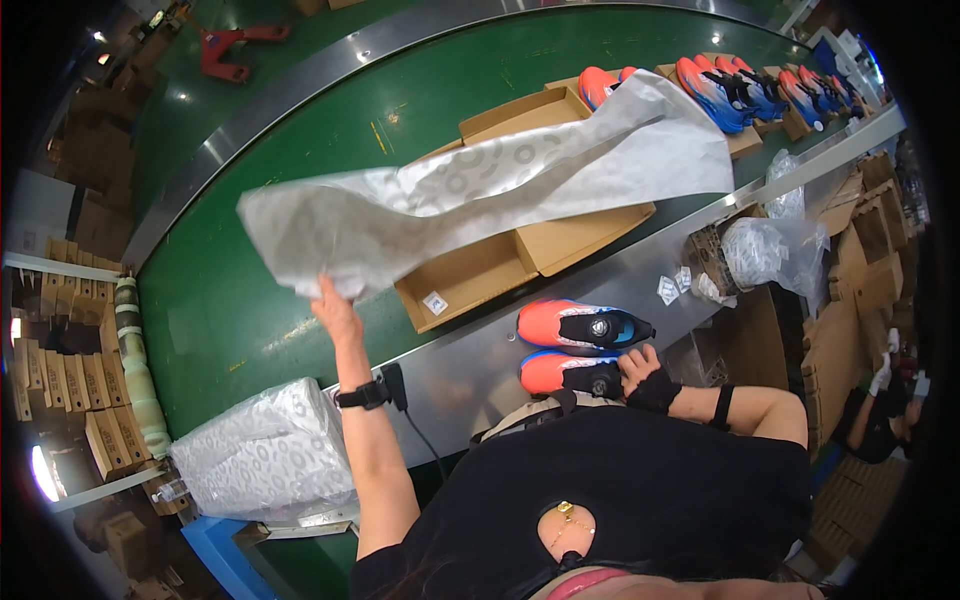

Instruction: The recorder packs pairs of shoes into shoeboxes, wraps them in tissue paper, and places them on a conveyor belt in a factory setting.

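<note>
My left hand point(337, 312) pinches the near left corner of a long sheet of patterned white tissue paper point(440, 195). The sheet is stretched and rippled over an open brown cardboard shoebox point(475, 278), hiding much of it. A small white packet point(434, 303) lies inside the box. On the metal ledge close to my body rest two orange, blue and black sneakers side by side, the far sneaker point(560, 324) and the near sneaker point(545, 372). My right hand point(648, 380), in a black wrist wrap, has its fingers curled at the heel end of the near sneaker.
A stack of patterned tissue paper point(265, 450) lies at left. Further boxes with sneakers point(715, 95) line the green conveyor belt point(330, 150) at far right. Small packets point(668, 290) and crumpled clear plastic point(755, 250) are right of the sneakers. Another person point(880, 400) is at the right edge.
</note>
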The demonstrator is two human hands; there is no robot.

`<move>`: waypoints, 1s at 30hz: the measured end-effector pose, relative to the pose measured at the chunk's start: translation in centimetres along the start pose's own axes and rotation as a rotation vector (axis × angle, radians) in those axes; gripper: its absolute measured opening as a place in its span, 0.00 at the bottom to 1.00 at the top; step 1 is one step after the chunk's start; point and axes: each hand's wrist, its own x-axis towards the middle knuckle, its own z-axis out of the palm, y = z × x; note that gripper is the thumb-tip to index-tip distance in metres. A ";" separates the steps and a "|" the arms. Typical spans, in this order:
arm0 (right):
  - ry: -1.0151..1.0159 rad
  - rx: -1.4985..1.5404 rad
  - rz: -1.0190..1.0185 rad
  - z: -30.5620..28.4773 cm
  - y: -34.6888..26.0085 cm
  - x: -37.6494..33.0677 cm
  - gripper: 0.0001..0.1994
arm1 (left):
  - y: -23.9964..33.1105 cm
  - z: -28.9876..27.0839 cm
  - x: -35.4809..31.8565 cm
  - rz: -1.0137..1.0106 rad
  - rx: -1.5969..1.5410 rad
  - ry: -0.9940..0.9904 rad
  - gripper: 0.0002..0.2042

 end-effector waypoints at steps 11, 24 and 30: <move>-0.065 0.329 0.091 -8.6 1.1 5.1 0.13 | -4.3 -8.5 -0.3 -0.249 0.070 0.182 0.13; 0.203 0.663 0.640 4.1 0.3 32.6 0.18 | -0.2 -3.5 -4.5 0.445 0.837 0.189 0.17; 0.201 0.628 0.355 7.4 -5.3 35.6 0.18 | 0.2 5.1 -7.3 0.584 0.764 -0.658 0.17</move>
